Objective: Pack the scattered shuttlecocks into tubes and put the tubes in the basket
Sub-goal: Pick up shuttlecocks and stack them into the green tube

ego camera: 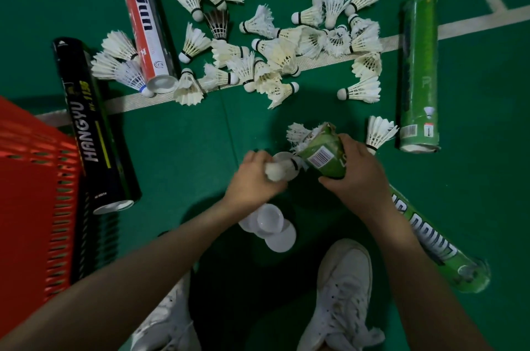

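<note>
My right hand (354, 175) grips a green tube (324, 154) near its torn open end, and white feathers stick out of that end. The rest of this tube runs down to the right (436, 247) past my forearm. My left hand (253, 178) holds a white shuttlecock (282, 168) beside the tube's open end. Several white shuttlecocks (275, 52) lie scattered on the green floor beyond my hands. The red basket (37, 178) stands at the left edge.
A black tube (91, 127) lies beside the basket, a red-and-white tube (146, 21) behind it, another green tube (418, 69) at the right. Several white caps (269, 224) sit on the floor under my left wrist. My white shoes (341, 293) are at the bottom.
</note>
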The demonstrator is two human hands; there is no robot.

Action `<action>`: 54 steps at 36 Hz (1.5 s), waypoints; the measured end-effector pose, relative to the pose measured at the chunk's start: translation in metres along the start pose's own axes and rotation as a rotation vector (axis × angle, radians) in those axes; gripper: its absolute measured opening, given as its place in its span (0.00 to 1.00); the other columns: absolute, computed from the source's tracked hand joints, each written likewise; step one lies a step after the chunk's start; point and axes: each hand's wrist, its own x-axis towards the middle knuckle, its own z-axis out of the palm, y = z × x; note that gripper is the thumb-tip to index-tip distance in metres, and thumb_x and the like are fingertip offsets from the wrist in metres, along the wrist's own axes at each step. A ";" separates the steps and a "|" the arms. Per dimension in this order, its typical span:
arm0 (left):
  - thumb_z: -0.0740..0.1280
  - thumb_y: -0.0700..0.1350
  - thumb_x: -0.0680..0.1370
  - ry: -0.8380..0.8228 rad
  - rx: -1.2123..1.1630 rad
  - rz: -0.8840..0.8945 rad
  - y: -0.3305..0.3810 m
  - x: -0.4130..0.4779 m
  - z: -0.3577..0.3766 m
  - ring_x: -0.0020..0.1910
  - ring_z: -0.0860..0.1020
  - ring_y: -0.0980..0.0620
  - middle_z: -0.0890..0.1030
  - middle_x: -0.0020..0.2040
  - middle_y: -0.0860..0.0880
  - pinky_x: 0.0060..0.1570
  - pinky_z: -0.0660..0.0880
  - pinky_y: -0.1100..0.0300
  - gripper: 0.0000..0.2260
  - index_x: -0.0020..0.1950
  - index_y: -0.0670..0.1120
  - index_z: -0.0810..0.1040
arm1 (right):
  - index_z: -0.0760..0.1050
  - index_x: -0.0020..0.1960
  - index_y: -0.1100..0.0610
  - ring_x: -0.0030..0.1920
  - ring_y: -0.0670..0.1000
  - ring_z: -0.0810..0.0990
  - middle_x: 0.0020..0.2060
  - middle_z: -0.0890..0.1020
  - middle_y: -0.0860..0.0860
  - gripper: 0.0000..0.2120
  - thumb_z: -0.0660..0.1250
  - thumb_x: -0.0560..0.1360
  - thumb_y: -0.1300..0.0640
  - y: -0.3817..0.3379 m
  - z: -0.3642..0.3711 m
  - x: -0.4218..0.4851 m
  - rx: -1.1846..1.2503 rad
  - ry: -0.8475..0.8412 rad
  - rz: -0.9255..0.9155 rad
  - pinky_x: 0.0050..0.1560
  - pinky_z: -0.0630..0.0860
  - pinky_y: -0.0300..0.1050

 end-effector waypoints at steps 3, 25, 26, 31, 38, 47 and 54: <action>0.75 0.46 0.69 0.120 -0.147 -0.078 -0.009 0.010 -0.028 0.46 0.72 0.50 0.72 0.49 0.47 0.39 0.67 0.64 0.16 0.52 0.45 0.74 | 0.60 0.74 0.58 0.58 0.61 0.74 0.62 0.72 0.58 0.40 0.74 0.67 0.52 -0.008 0.003 -0.001 -0.006 -0.053 -0.023 0.54 0.71 0.50; 0.54 0.81 0.61 -0.143 -0.700 -0.027 -0.007 0.000 -0.075 0.73 0.62 0.51 0.61 0.76 0.52 0.72 0.57 0.48 0.35 0.66 0.72 0.63 | 0.62 0.73 0.57 0.61 0.59 0.73 0.65 0.73 0.57 0.42 0.75 0.65 0.49 -0.070 0.023 0.008 -0.019 -0.145 -0.232 0.60 0.71 0.53; 0.55 0.80 0.61 -0.157 -0.757 -0.013 -0.005 0.000 -0.073 0.73 0.62 0.51 0.61 0.76 0.52 0.73 0.56 0.45 0.32 0.64 0.74 0.64 | 0.62 0.73 0.57 0.61 0.60 0.74 0.64 0.73 0.57 0.42 0.75 0.65 0.49 -0.072 0.022 0.009 -0.009 -0.128 -0.236 0.60 0.72 0.53; 0.56 0.78 0.65 -0.188 -0.845 0.017 0.006 0.005 -0.058 0.75 0.58 0.52 0.58 0.77 0.52 0.74 0.55 0.45 0.34 0.68 0.69 0.62 | 0.62 0.73 0.56 0.62 0.58 0.73 0.64 0.74 0.55 0.42 0.76 0.64 0.51 -0.083 0.020 0.018 0.033 -0.097 -0.246 0.61 0.72 0.53; 0.44 0.61 0.80 -0.223 -0.822 -0.113 0.022 0.038 -0.070 0.68 0.69 0.48 0.69 0.71 0.46 0.70 0.63 0.53 0.25 0.73 0.55 0.64 | 0.57 0.75 0.53 0.62 0.57 0.72 0.67 0.70 0.55 0.44 0.75 0.66 0.49 -0.079 0.019 0.038 0.015 -0.095 -0.162 0.58 0.70 0.49; 0.63 0.42 0.79 0.150 -0.108 -0.179 -0.008 0.112 -0.094 0.73 0.60 0.44 0.63 0.73 0.41 0.72 0.57 0.54 0.24 0.74 0.44 0.62 | 0.58 0.75 0.54 0.60 0.59 0.74 0.65 0.72 0.56 0.41 0.73 0.67 0.50 -0.069 0.023 0.066 -0.004 -0.081 -0.129 0.55 0.72 0.49; 0.64 0.37 0.74 0.168 0.475 0.018 -0.035 0.151 -0.114 0.74 0.53 0.39 0.55 0.75 0.38 0.73 0.53 0.47 0.32 0.76 0.44 0.55 | 0.65 0.71 0.60 0.52 0.62 0.78 0.58 0.77 0.59 0.42 0.78 0.62 0.52 -0.062 0.027 0.067 0.009 -0.032 -0.158 0.48 0.76 0.53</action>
